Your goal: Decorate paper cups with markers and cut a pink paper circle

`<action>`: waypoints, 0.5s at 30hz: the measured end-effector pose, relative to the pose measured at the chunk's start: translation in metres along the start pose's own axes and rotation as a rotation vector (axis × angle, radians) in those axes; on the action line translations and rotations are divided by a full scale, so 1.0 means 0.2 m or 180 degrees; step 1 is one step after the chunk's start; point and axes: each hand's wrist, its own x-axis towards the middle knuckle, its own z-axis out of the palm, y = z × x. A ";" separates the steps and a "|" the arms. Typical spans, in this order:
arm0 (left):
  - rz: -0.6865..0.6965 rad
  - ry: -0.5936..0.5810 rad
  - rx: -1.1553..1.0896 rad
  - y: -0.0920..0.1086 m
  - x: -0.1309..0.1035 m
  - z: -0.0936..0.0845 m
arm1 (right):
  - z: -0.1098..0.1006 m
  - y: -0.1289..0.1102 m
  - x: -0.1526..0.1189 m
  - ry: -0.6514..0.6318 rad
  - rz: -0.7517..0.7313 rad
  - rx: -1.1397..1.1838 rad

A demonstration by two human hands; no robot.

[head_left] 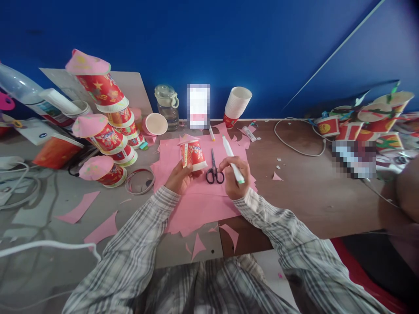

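Scissors (214, 168) between cup (195, 156) and marker (229, 152)

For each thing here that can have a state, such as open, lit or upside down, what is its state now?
Scissors, closed
Jug, lid on
Phone, screen lit
Marker, held; whether capped, unclear
Held cup, upside down, pink cone on top
Cup stack, nested, mouths up
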 end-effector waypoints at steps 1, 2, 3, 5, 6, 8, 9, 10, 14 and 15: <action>-0.0039 -0.0023 -0.0009 0.00 0.00 -0.01 | 0.00 -0.02 0.01 0.0048 0.0055 0.0080; -0.0062 -0.0050 -0.0014 0.00 0.00 -0.02 | 0.00 -0.04 0.02 0.0093 0.0135 0.0160; -0.0073 -0.0080 -0.0017 -0.01 0.00 -0.02 | 0.00 -0.05 0.03 0.0149 0.0223 0.0250; -0.0084 -0.0131 -0.0035 -0.01 0.01 -0.04 | 0.01 -0.07 0.04 0.0302 0.0394 0.0467; -0.0088 -0.0154 -0.0050 -0.02 0.01 -0.04 | 0.02 -0.08 0.04 0.0353 0.0479 0.0572; -0.0085 -0.0203 -0.0077 -0.02 0.01 -0.05 | 0.04 -0.11 0.05 0.0392 0.0627 0.0722; -0.0075 -0.0222 -0.0090 -0.02 0.01 -0.05 | 0.05 -0.12 0.05 0.0383 0.0696 0.0776; -0.0057 -0.0232 -0.0105 -0.02 0.01 -0.05 | 0.06 -0.13 0.05 0.0364 0.0772 0.0822; -0.0051 -0.0275 -0.0173 -0.03 0.01 -0.05 | 0.13 -0.16 0.04 0.0297 0.1154 0.1101; -0.0059 -0.0299 -0.0182 -0.02 0.01 -0.05 | 0.14 -0.16 0.03 0.0287 0.1239 0.1195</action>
